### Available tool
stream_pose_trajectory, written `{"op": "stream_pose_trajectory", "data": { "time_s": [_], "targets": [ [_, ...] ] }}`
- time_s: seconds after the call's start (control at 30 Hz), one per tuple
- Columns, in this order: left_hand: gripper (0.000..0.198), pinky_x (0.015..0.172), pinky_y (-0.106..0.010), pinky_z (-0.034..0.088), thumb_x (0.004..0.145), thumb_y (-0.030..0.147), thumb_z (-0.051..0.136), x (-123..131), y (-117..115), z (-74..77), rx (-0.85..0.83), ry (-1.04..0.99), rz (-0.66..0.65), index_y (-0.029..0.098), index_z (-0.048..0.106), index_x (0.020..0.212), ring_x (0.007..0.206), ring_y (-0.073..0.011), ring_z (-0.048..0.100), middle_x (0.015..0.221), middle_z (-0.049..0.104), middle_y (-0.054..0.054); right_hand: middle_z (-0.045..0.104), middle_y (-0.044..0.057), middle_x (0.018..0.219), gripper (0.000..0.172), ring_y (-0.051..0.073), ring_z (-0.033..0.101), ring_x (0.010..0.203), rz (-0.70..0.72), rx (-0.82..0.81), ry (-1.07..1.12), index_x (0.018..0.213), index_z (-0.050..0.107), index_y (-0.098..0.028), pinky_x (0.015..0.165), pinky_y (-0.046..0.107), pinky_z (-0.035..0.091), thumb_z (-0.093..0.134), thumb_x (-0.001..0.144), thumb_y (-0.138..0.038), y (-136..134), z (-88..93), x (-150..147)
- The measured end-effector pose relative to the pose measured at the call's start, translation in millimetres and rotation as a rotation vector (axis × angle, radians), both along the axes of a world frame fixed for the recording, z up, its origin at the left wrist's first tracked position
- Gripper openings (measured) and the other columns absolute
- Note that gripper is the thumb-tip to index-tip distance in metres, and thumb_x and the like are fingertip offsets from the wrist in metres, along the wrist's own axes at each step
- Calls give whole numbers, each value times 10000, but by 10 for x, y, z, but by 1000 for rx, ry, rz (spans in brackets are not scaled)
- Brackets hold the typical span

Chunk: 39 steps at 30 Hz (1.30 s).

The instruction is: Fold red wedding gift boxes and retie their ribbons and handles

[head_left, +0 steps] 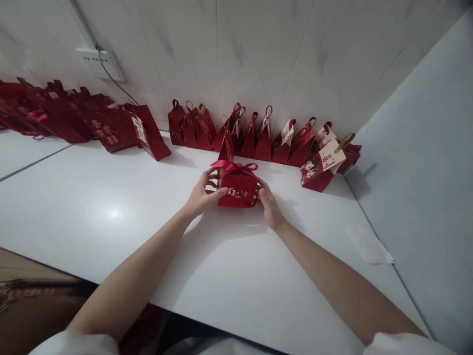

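While the red box (240, 191) is standing on the white table (99, 187), in front of a row of looped red boxes (251, 142), both hands are holding it from its two sides. The left hand (201, 196) is curving half open around the left side, its thumb lying over the front face's edge. The right hand (271, 206) is bracing the right side, half open, its fingers partly hidden. A pink bow (236, 166) is crossing the top. Near the right partition (417, 148), a cream-tagged box (320, 170) is sitting apart from the hands.
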State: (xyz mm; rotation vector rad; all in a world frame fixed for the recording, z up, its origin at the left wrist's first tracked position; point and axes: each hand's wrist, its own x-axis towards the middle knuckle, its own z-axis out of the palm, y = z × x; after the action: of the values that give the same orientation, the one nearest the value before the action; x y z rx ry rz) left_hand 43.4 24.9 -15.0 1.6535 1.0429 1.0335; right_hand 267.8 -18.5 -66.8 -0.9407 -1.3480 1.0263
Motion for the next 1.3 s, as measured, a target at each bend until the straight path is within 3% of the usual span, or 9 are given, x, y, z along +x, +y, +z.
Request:
{"op": "stream_pose_trajectory", "data": {
  "time_s": [0.13, 0.3, 0.47, 1.3],
  "targets": [
    [691, 904, -405, 498, 796, 469, 701, 14, -17, 18, -14, 117, -131, 214, 471, 1396, 1076, -277, 592, 1343, 563, -122, 634, 104, 1296, 540, 257, 609, 1188, -42, -42, -75, 1288, 520, -224, 1023, 424, 498, 635, 861, -532, 39, -22, -14],
    [763, 994, -451, 488, 804, 420, 713, 30, -26, -7, -42, 34, -231, 215, 375, 1456, 1264, -322, 525, 1431, 508, -141, 642, 113, 1282, 519, 245, 634, 1144, -52, -51, -57, 1270, 531, -208, 1003, 413, 512, 648, 858, -502, 27, -3, -28],
    [809, 1063, -500, 443, 793, 383, 731, 19, -35, -19, -51, 49, -294, 219, 332, 1477, 1266, -325, 544, 1438, 513, -147, 663, 101, 1252, 525, 250, 642, 1135, -67, -65, -73, 1271, 527, -228, 973, 418, 536, 660, 845, -505, 3, 23, -40],
    [809, 1001, -513, 465, 796, 415, 725, 52, -68, -19, 1, 83, -254, 202, 337, 1473, 1177, -334, 592, 1379, 557, -172, 664, 92, 1238, 466, 244, 643, 1117, -82, -51, -112, 1232, 540, -223, 979, 412, 523, 618, 873, -510, 21, 12, -32]
  ]
}}
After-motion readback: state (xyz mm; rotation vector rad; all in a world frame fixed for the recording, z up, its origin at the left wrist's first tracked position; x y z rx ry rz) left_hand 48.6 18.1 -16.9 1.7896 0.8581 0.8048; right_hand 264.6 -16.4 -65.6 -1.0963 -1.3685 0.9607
